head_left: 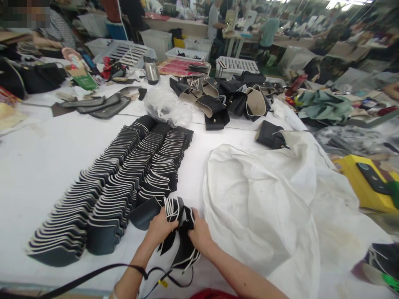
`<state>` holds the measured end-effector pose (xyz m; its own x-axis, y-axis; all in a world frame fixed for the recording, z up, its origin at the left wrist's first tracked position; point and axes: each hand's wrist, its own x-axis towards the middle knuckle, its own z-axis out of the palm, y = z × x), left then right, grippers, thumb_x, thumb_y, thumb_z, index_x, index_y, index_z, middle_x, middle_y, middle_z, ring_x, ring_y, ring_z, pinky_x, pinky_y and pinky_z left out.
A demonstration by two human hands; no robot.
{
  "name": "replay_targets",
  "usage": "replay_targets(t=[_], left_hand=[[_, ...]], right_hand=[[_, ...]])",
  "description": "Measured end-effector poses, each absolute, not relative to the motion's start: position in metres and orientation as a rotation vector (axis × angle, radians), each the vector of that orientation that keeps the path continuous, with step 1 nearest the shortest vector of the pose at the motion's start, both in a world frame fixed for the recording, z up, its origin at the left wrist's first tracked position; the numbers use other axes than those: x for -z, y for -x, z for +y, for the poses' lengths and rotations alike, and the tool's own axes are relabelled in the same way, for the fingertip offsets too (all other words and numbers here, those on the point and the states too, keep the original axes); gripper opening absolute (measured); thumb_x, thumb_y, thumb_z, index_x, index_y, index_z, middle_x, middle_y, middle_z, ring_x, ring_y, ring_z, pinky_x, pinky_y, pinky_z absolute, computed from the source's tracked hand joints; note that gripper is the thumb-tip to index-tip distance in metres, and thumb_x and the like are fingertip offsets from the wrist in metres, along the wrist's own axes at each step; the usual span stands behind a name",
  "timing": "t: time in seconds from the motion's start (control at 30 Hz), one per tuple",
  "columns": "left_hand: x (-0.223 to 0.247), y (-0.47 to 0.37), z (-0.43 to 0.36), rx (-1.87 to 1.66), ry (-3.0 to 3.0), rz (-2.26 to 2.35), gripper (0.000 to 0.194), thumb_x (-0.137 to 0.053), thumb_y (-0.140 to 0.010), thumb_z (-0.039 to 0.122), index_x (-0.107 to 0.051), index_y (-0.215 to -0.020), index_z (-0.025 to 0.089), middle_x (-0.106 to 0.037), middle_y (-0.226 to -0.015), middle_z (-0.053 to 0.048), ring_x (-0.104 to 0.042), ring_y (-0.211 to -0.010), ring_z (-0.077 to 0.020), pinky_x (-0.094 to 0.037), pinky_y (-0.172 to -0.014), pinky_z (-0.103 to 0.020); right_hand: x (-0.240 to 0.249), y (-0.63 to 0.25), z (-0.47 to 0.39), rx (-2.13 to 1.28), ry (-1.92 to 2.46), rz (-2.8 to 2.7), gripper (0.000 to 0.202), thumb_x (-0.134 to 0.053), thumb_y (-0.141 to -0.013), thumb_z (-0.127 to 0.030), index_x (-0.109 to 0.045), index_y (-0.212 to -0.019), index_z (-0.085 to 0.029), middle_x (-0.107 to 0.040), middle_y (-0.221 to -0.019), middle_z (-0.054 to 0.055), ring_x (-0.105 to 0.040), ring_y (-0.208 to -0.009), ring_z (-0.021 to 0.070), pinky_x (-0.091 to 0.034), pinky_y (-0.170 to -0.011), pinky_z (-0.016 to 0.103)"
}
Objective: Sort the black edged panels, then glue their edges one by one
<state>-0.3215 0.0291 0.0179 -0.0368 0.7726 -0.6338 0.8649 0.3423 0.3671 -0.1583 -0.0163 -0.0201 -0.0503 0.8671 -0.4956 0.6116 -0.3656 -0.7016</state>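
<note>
Three long rows of overlapping black pieces with pale edges (112,187) lie on the white table (18,174). At the near end of the right row, my left hand (163,226) is closed on a small bunch of black pieces (172,209). Just beside it, my right hand (198,231) grips more black pieces (184,245), which fan out downward between the hands. One loose dark flap (145,214) rests left of my left hand. A black strap (102,269) crosses the table's near edge, below the rows.
A large white cloth sack (264,199) spreads to the right. Beyond it sit a small black bag (269,134) and a heap of black bags (226,97). Clear plastic (168,108) lies behind the rows, near a metal kettle (151,70). A yellow box (368,182) stands far right; people work behind.
</note>
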Motion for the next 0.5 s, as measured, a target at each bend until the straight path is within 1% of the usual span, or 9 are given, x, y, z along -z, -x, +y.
replay_targets(t=[0.1, 0.2, 0.27, 0.37, 0.43, 0.5], left_hand=[[-0.018, 0.318, 0.026, 0.149, -1.424, 1.921, 0.051, -0.053, -0.073, 0.036, -0.044, -0.119, 0.017, -0.070, -0.097, -0.016, -0.066, -0.096, -0.0365, -0.045, -0.082, -0.041], [-0.014, 0.312, 0.021, 0.130, -1.429, 1.961, 0.043, -0.051, -0.075, 0.038, -0.046, -0.112, 0.017, -0.070, -0.096, -0.017, -0.066, -0.096, -0.0372, -0.045, -0.082, -0.042], [-0.012, 0.311, 0.016, 0.116, -1.433, 1.968, 0.039, -0.049, -0.076, 0.038, -0.046, -0.109, 0.018, -0.070, -0.092, -0.017, -0.066, -0.094, -0.0371, -0.045, -0.080, -0.041], [-0.013, 0.313, 0.005, 0.074, -1.410, 1.954, 0.036, -0.047, -0.077, 0.038, -0.045, -0.108, 0.020, -0.070, -0.088, -0.013, -0.067, -0.093, -0.0357, -0.046, -0.079, -0.040], [-0.013, 0.312, -0.006, 0.064, -1.371, 1.951, 0.038, -0.047, -0.078, 0.037, -0.044, -0.111, 0.019, -0.070, -0.089, -0.013, -0.067, -0.093, -0.0353, -0.046, -0.080, -0.041], [-0.009, 0.310, -0.019, 0.048, -1.292, 1.941, 0.047, -0.047, -0.079, 0.039, -0.041, -0.121, 0.018, -0.069, -0.097, -0.014, -0.066, -0.096, -0.0358, -0.047, -0.083, -0.044]], right_hand=[[0.010, 0.147, 0.005, -1.131, 2.062, -1.716, 0.074, -0.045, -0.074, -0.007, -0.028, -0.147, -0.013, -0.068, -0.105, 0.014, -0.065, -0.095, 0.0286, -0.046, -0.084, 0.037], [0.000, 0.150, 0.025, -1.030, 2.069, -1.864, 0.065, -0.043, -0.080, -0.010, -0.032, -0.144, -0.013, -0.066, -0.107, 0.016, -0.065, -0.093, 0.0284, -0.045, -0.081, 0.037], [-0.003, 0.158, 0.032, -1.103, 2.042, -1.959, 0.062, -0.049, -0.079, -0.017, -0.037, -0.140, -0.014, -0.066, -0.104, 0.016, -0.065, -0.091, 0.0295, -0.045, -0.079, 0.038], [-0.004, 0.166, 0.033, -1.287, 1.983, -1.994, 0.061, -0.055, -0.079, -0.030, -0.042, -0.136, -0.012, -0.068, -0.102, 0.018, -0.065, -0.093, 0.0324, -0.045, -0.079, 0.040], [-0.001, 0.164, 0.030, -1.395, 1.962, -1.951, 0.057, -0.051, -0.085, -0.044, -0.047, -0.132, -0.011, -0.069, -0.099, 0.018, -0.065, -0.093, 0.0333, -0.045, -0.079, 0.042], [0.002, 0.156, 0.027, -1.493, 1.920, -1.881, 0.063, -0.038, -0.090, -0.060, -0.053, -0.127, -0.011, -0.069, -0.097, 0.018, -0.065, -0.092, 0.0339, -0.045, -0.080, 0.044]])
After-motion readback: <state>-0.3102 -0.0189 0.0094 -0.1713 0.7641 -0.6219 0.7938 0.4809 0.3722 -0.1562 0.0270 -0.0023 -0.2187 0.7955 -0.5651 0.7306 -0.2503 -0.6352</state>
